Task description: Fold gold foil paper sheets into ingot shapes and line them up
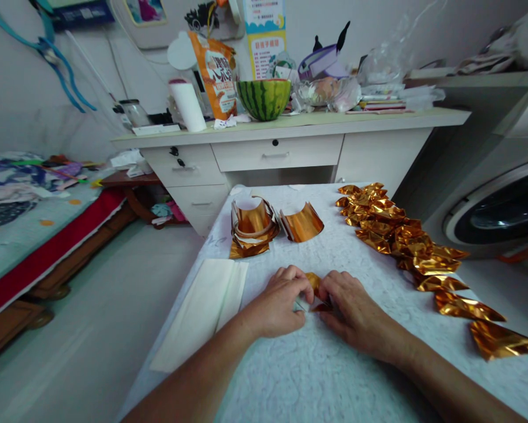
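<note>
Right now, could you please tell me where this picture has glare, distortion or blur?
Head view: bright glints streak the gold foil pieces; head view: a pale sheen lies on the floor; head view: the washing machine leans and stretches near the edge, like wide-lens distortion; head view: small print on the wall poster is too soft to read.

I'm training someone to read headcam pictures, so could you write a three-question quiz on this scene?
1. What shiny material shows between the fingers of the bare left hand and bare right hand?
2. True or false: the halved, striped green watermelon stands on the long white desk with drawers.
3. The line of crumpled, shiny gold bundles lies along which side of the cloth-covered table, as the person sees it? A left; B right.

Key: 1. Gold foil; 2. True; 3. B.
</note>
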Action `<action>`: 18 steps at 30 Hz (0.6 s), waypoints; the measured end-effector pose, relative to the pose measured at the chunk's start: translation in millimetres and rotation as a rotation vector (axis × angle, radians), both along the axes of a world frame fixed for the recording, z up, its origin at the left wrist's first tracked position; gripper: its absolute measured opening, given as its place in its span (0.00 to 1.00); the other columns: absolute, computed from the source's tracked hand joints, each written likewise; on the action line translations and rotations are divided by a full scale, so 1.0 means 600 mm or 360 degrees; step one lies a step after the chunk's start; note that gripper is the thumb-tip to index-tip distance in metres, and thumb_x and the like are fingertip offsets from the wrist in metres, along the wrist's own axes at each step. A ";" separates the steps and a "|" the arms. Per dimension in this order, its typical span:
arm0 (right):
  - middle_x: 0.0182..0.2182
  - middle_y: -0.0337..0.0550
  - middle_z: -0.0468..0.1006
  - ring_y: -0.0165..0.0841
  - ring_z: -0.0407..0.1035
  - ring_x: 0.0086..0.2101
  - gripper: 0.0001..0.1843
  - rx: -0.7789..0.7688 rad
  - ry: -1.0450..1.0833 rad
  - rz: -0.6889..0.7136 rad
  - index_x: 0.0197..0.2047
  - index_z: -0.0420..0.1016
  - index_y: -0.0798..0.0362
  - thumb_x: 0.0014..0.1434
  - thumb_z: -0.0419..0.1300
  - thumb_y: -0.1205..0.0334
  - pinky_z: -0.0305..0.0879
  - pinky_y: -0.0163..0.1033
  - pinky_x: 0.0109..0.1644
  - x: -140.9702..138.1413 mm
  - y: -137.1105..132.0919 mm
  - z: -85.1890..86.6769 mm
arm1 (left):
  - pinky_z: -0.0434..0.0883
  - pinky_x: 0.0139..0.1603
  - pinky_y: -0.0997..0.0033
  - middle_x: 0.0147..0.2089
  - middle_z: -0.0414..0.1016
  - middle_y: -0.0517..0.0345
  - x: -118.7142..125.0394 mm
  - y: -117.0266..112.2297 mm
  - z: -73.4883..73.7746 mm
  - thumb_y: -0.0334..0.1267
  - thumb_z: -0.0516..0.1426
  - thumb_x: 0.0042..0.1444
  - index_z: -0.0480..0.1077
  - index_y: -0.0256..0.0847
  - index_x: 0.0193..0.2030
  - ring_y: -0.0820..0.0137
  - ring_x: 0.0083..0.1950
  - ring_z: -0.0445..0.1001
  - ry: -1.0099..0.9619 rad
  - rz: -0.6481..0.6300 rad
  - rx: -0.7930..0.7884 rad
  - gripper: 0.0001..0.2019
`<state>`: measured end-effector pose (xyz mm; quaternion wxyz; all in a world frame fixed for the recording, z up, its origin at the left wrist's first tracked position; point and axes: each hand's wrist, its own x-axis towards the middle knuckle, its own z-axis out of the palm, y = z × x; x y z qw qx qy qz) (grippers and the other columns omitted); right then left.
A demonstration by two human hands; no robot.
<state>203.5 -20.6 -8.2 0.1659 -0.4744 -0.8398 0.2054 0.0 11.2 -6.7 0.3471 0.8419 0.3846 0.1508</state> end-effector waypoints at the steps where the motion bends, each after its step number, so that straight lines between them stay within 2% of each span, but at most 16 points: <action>1: 0.37 0.44 0.69 0.39 0.61 0.38 0.08 0.0014 -0.0017 0.0003 0.39 0.67 0.51 0.55 0.58 0.69 0.56 0.44 0.42 0.000 0.000 0.000 | 0.64 0.54 0.63 0.46 0.64 0.58 -0.001 0.002 0.001 0.24 0.55 0.42 0.66 0.44 0.37 0.63 0.52 0.63 -0.0005 -0.0007 0.0002 0.15; 5: 0.37 0.45 0.70 0.38 0.61 0.38 0.05 0.0031 -0.0051 -0.0007 0.38 0.69 0.51 0.57 0.60 0.68 0.57 0.43 0.41 -0.001 0.003 0.000 | 0.64 0.52 0.65 0.45 0.65 0.58 -0.004 0.009 0.005 0.23 0.54 0.43 0.65 0.44 0.38 0.65 0.50 0.64 -0.0027 -0.0039 0.0043 0.16; 10: 0.35 0.44 0.72 0.37 0.63 0.36 0.05 -0.0004 -0.0069 -0.0052 0.35 0.68 0.53 0.58 0.58 0.72 0.57 0.41 0.40 -0.004 0.009 0.001 | 0.65 0.47 0.69 0.43 0.65 0.58 -0.006 0.015 0.001 0.21 0.50 0.40 0.64 0.43 0.38 0.67 0.47 0.65 -0.0050 -0.0024 0.0149 0.18; 14: 0.34 0.45 0.72 0.37 0.63 0.36 0.08 -0.0009 -0.0108 -0.0046 0.33 0.70 0.53 0.61 0.54 0.72 0.57 0.42 0.40 -0.008 0.012 0.000 | 0.65 0.48 0.70 0.42 0.66 0.59 -0.005 0.016 -0.003 0.18 0.47 0.38 0.64 0.43 0.39 0.68 0.47 0.65 -0.0048 0.0003 0.0252 0.21; 18: 0.34 0.45 0.72 0.36 0.63 0.36 0.10 0.0000 -0.0124 -0.0065 0.31 0.70 0.53 0.62 0.52 0.71 0.58 0.42 0.40 -0.008 0.011 0.002 | 0.64 0.51 0.66 0.43 0.68 0.58 -0.005 0.016 0.000 0.18 0.49 0.42 0.65 0.43 0.40 0.65 0.48 0.63 0.0002 0.0095 0.0387 0.20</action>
